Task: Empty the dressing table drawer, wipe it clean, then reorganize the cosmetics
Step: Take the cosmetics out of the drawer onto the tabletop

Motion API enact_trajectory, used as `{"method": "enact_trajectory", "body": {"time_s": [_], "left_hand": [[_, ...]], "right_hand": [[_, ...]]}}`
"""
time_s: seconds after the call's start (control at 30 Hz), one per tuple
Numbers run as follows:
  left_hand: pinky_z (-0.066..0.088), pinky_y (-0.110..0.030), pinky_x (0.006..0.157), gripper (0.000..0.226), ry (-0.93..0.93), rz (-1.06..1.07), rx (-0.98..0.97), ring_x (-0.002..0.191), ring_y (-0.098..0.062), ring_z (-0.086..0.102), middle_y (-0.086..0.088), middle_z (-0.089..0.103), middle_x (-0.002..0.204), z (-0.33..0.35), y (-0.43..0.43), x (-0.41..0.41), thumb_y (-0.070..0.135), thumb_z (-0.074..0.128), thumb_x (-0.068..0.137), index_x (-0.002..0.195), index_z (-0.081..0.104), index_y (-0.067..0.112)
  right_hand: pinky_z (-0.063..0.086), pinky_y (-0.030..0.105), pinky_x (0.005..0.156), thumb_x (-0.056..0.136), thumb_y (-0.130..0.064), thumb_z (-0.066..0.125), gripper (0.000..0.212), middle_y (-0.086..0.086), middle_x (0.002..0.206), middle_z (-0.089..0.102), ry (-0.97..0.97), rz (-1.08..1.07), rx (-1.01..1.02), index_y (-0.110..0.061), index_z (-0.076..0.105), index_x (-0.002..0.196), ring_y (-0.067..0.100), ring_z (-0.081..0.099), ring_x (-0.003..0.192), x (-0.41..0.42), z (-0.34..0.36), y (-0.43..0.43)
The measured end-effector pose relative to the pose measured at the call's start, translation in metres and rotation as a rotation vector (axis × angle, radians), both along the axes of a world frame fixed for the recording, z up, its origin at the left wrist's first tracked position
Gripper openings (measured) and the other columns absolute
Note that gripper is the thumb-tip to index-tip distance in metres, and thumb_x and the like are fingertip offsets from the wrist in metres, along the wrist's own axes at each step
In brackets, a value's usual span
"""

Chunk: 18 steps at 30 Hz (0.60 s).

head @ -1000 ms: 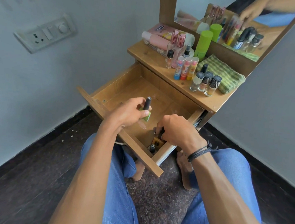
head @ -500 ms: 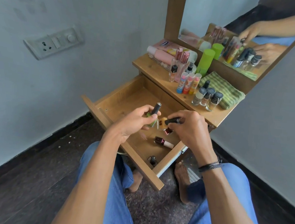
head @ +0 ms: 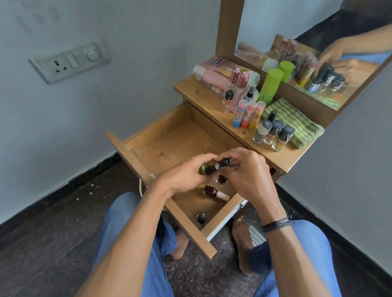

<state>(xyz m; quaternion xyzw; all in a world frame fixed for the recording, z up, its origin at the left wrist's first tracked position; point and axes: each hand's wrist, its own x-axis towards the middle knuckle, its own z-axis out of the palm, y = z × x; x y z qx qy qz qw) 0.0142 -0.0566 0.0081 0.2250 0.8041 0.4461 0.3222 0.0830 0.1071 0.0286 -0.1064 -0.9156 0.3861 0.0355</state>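
Note:
The wooden drawer (head: 168, 132) stands pulled open, mostly bare at its far end. Above its middle my left hand (head: 183, 173) grips a green nail polish bottle (head: 204, 169) with a black cap. My right hand (head: 247, 173) holds a dark red nail polish bottle (head: 221, 180) by its black cap (head: 225, 162), right beside the green one. A maroon bottle with a cream cap (head: 215, 193) lies on the drawer floor, and a black-capped bottle (head: 201, 216) sits in the near corner.
The dressing table top (head: 206, 97) holds pink tubes, perfume bottles, a green canister (head: 270, 86), three lip balms (head: 248, 113), three nail polish bottles (head: 273, 135) and a folded green cloth (head: 293, 125). A mirror (head: 316, 40) stands behind. My knees sit under the drawer.
My right hand lifted a dark red bottle out of the drawer's near corner and brought it against the green bottle in my left hand. The view shifted slightly.

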Motion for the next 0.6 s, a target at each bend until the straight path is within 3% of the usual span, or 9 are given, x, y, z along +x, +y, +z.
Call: {"method": "enact_trajectory", "body": {"time_s": [0.13,0.23,0.37,0.5,0.6], "left_hand": [[0.045,-0.034,0.087,0.044,0.086,0.044,-0.096,0.112,-0.015,0.056,0.01,0.056,0.119,-0.007,0.01,0.002,0.031,0.073,0.091,0.133,0.057,0.031],[0.046,-0.034,0.08,0.028,0.049,0.127,-0.067,0.093,-0.013,0.058,0.009,0.062,0.106,-0.01,0.013,0.002,0.032,0.067,0.096,0.124,0.062,0.033],[0.047,-0.039,0.081,0.013,-0.027,0.179,-0.011,0.077,-0.007,0.056,0.019,0.064,0.078,-0.011,0.007,0.001,0.034,0.062,0.099,0.111,0.068,0.034],[0.048,-0.043,0.091,0.016,-0.071,0.149,0.023,0.089,-0.008,0.059,0.018,0.068,0.091,-0.011,0.006,0.001,0.03,0.063,0.099,0.112,0.067,0.039],[0.05,-0.038,0.085,0.018,-0.084,0.142,0.034,0.095,-0.01,0.059,0.017,0.069,0.097,-0.011,0.007,0.001,0.03,0.064,0.098,0.11,0.067,0.043]], "right_hand": [[0.058,0.037,0.085,0.083,-0.001,0.074,0.035,-0.013,0.1,0.068,-0.014,0.013,0.022,-0.029,0.076,0.103,0.012,0.066,0.092,-0.001,-0.002,-0.002],[0.06,0.036,0.084,0.087,-0.007,0.077,0.033,-0.012,0.101,0.07,0.014,0.002,-0.029,-0.031,0.074,0.109,0.007,0.068,0.092,-0.002,-0.004,-0.005],[0.06,0.032,0.084,0.086,-0.005,0.078,0.047,-0.013,0.101,0.069,0.084,-0.049,-0.097,-0.034,0.068,0.121,0.001,0.068,0.092,-0.004,-0.009,-0.004],[0.059,0.032,0.08,0.082,-0.006,0.082,0.048,-0.011,0.095,0.066,0.137,-0.077,-0.146,-0.034,0.066,0.118,-0.003,0.066,0.083,-0.004,-0.013,-0.002],[0.058,0.024,0.078,0.081,-0.004,0.082,0.048,-0.01,0.091,0.065,0.156,-0.085,-0.172,-0.032,0.065,0.115,-0.004,0.066,0.079,-0.004,-0.012,-0.004]]}}
